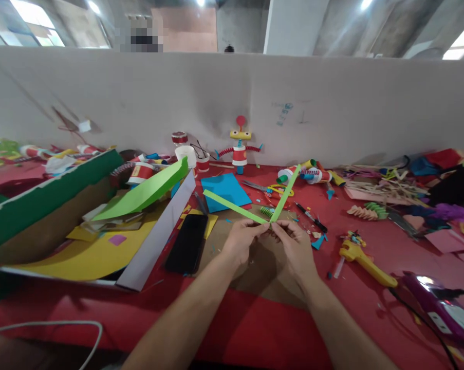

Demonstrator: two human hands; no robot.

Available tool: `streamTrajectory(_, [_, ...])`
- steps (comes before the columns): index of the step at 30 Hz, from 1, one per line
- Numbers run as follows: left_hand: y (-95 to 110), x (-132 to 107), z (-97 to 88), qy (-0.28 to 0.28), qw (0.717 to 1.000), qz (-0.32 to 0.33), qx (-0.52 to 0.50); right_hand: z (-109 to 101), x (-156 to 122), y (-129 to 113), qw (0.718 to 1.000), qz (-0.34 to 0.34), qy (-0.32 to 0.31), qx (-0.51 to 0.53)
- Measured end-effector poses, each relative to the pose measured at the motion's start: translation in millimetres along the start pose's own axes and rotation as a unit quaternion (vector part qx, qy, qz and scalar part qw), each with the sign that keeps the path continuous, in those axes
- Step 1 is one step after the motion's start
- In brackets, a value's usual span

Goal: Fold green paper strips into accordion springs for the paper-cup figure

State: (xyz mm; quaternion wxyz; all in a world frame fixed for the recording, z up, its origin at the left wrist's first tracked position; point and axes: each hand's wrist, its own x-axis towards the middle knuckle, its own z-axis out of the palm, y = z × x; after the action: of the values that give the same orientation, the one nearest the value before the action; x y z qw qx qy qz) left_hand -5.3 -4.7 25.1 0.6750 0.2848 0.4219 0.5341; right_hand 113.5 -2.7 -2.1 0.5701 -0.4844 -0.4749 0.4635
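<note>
Two light-green paper strips (286, 193) meet in a V, one pointing up and right, the other up and left. My left hand (242, 237) pinches the strips at their joined ends. Opposite it, my right hand (291, 241) pinches the same corner, so the join is partly covered by fingertips. Both hands are over a brown board (255, 275) on the red table. Just beyond the fingers lies a small green folded paper spring (267, 211). A blue paper sheet (224, 191) rests behind the left strip.
At left stands an open box (154, 236) with coloured paper; a black phone (187, 243) lies beside it. Scissors (281, 190) and a pen (311, 217) lie ahead. A yellow glue gun (366, 262) is at right. A paper-cup robot figure (240, 154) stands by the wall.
</note>
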Motion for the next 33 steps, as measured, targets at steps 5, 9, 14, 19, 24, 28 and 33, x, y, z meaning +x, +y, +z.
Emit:
streamTrajectory(5, [-3,8,-4.2,0.024,0.998,0.007,-0.053,0,2,1,0.999,0.018,-0.011,0.031])
streamTrajectory(9, [1,17,-13.6,0.104,0.981,-0.023,-0.159,3,0,-1,0.994,0.074,-0.030,0.077])
streamTrajectory(14, [2,18,-14.3,0.079,0.985,-0.083,-0.128,8,-3,0,0.996,0.029,-0.053,0.066])
streamTrajectory(19, [-8,10,-8.1,0.026,0.999,-0.021,-0.041,6,1,9,0.998,-0.047,-0.039,-0.007])
streamTrajectory(24, [-4,5,-7.4,0.034,0.997,0.041,0.063,2,3,8,0.994,-0.079,-0.055,-0.056])
streamTrajectory(28, [-2,1,-2.7,0.029,0.996,0.052,0.073,1,4,8,0.997,-0.053,-0.043,-0.036])
streamTrajectory(33, [-8,2,-1.8,0.016,0.996,0.057,0.059,1,5,6,1.000,-0.006,-0.024,0.017])
